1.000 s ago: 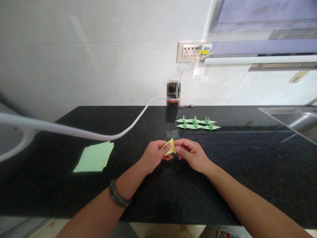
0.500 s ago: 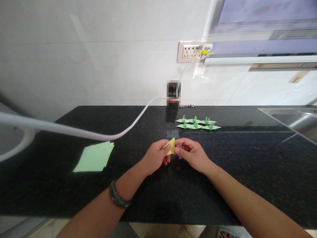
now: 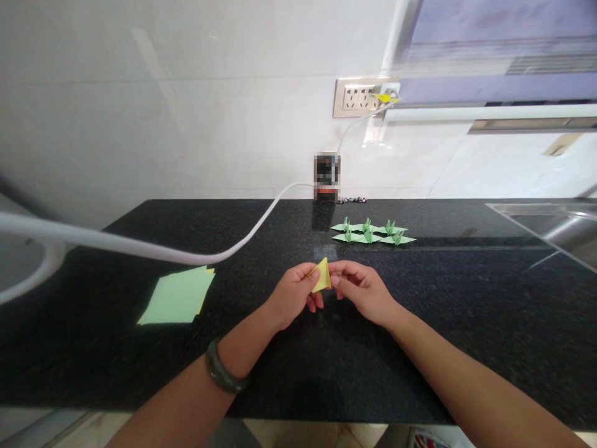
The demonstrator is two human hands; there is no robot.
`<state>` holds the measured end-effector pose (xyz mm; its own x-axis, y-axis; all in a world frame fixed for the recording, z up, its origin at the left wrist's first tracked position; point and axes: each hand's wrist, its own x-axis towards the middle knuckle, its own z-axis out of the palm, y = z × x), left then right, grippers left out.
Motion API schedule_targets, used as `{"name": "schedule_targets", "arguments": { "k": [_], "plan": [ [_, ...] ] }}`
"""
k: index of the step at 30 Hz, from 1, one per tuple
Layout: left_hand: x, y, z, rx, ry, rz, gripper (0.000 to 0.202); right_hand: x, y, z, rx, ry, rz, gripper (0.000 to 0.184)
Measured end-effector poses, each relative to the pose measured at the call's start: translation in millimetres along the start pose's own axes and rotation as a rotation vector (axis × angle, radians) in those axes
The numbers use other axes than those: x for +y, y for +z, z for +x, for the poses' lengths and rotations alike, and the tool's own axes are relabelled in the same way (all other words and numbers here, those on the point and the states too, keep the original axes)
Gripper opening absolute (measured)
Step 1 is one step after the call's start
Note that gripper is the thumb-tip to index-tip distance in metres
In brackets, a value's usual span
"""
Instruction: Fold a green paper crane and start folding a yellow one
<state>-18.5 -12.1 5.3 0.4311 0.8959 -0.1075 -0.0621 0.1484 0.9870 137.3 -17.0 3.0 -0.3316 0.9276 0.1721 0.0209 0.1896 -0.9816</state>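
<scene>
A small yellow folded paper (image 3: 322, 279), triangular from this side, is held just above the dark countertop. My left hand (image 3: 297, 291) pinches its left part, thumb on top and fingers beneath. At its right edge, my right hand (image 3: 361, 285) grips the paper between thumb and forefinger. Several green paper cranes (image 3: 368, 235) stand in two rows beyond my right hand. Left of my left hand lies a stack of green paper sheets (image 3: 177, 297), with yellow corners showing under it.
A white cable (image 3: 196, 256) arcs across the left side to a pixelated upright device (image 3: 327, 177) by the wall. A metal sink (image 3: 569, 233) is set in the counter (image 3: 466, 330) at right. A socket panel (image 3: 357, 98) is on the wall.
The yellow paper has turned slightly, its top point shifting a little left. Both hands keep hold of it in nearly the same spot.
</scene>
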Motion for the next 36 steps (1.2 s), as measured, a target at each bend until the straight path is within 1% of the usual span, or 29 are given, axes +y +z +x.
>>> {"name": "schedule_targets", "arguments": {
  "k": [9,13,19,24,27,31,34,36],
  "plan": [
    [-2.8,0.3,-0.1,-0.017,0.026,-0.049,0.027,-0.2,-2.2,-0.2,-0.016,-0.006,-0.047,0.025],
    [-2.7,-0.9,0.1,-0.017,0.023,-0.025,0.028,-0.6,-3.7,-0.4,-0.027,-0.015,-0.072,0.024],
    [-3.5,-5.4,0.5,0.023,0.022,0.033,0.033,0.5,-6.0,0.3,-0.002,-0.004,-0.086,0.021],
    [-3.3,-6.5,1.3,0.021,-0.007,0.041,0.035,1.3,-6.8,1.3,0.043,-0.032,-0.085,0.021],
    [-3.3,-5.3,0.9,0.032,-0.003,0.056,0.035,1.7,-5.6,1.2,0.056,-0.066,-0.095,0.02],
    [-2.8,-4.3,-0.3,0.018,-0.019,0.029,0.031,4.5,-5.2,1.9,0.103,-0.116,-0.169,0.013],
    [-2.3,-5.3,-0.4,0.03,-0.052,-0.016,0.029,7.4,-7.3,2.7,0.16,-0.109,-0.206,0.011],
    [-2.0,-6.0,-0.2,0.043,-0.064,-0.039,0.029,9.0,-8.4,2.9,0.165,-0.101,-0.214,0.011]
  ]
}}
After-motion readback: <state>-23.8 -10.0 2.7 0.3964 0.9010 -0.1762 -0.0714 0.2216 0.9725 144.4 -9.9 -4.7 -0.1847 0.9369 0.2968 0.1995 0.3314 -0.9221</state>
